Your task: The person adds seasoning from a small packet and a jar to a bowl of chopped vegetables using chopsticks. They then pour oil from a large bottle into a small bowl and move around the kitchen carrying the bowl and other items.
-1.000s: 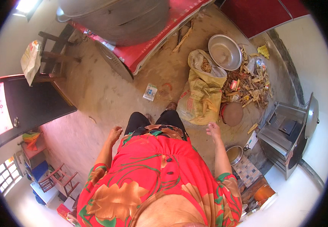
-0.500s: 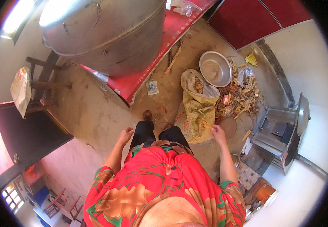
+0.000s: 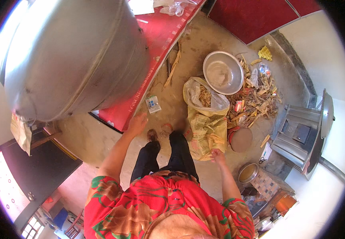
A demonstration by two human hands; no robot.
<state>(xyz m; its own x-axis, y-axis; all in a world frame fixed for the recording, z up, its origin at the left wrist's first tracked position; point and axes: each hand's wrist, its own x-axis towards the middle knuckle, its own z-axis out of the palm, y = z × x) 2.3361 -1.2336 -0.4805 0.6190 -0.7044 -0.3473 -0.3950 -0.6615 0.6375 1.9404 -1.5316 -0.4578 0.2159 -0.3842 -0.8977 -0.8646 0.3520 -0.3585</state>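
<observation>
My left hand [image 3: 137,124] hangs with loose, slightly blurred fingers over the near corner of a red-covered table [image 3: 118,115]. No object shows in it. My right hand [image 3: 218,155] is low at the bottom end of a yellow woven sack [image 3: 198,129], its fingers curled. Pale dry husk [image 3: 216,139] shows just beyond those fingertips; whether they grip it I cannot tell. The sack leans with its mouth open, and dry husk pieces [image 3: 205,97] lie inside. A wide metal basin [image 3: 223,73] stands against the sack's mouth.
A huge metal pot [image 3: 81,59] bulks over the table at left. Dry husks and litter [image 3: 262,95] are heaped right of the sack, beside a round brown lid-like disc [image 3: 242,139]. A metal stove [image 3: 298,129] stands at right. A small packet [image 3: 153,104] lies on the floor.
My view has shifted, so the pot looms larger at left. My left hand has risen over the table corner. My right hand has moved left and down along the sack. One foot has stepped.
</observation>
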